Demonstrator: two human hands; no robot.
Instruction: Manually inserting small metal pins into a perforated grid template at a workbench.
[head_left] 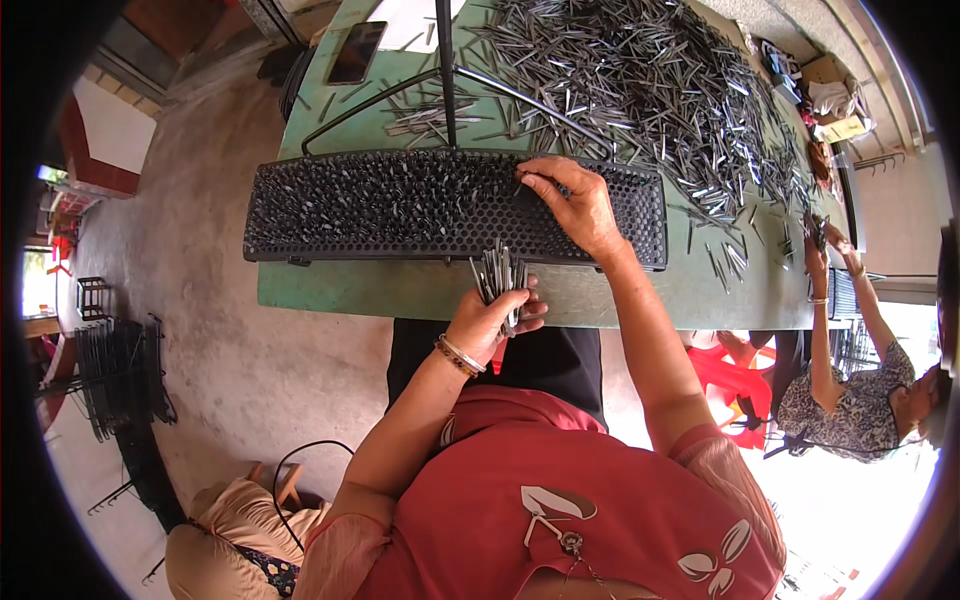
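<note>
Head view: here's the black tray at twelve o'clock on the green surface, its nine o'clock side bristling with dark strips. Dead centre, the left hand clutches a bundle. Toward one o'clock the right hand pinches at the holes; can't tell what's caught. Looks like hole-filling, midway; next seems to call for careful lining-up.

Mid-frame, the left hand grips a bundle of thin metal strips; just above, the right hand pinches at a black perforated tray; a strip heap covers the green table at upper right; a phone lies upper left.
</note>
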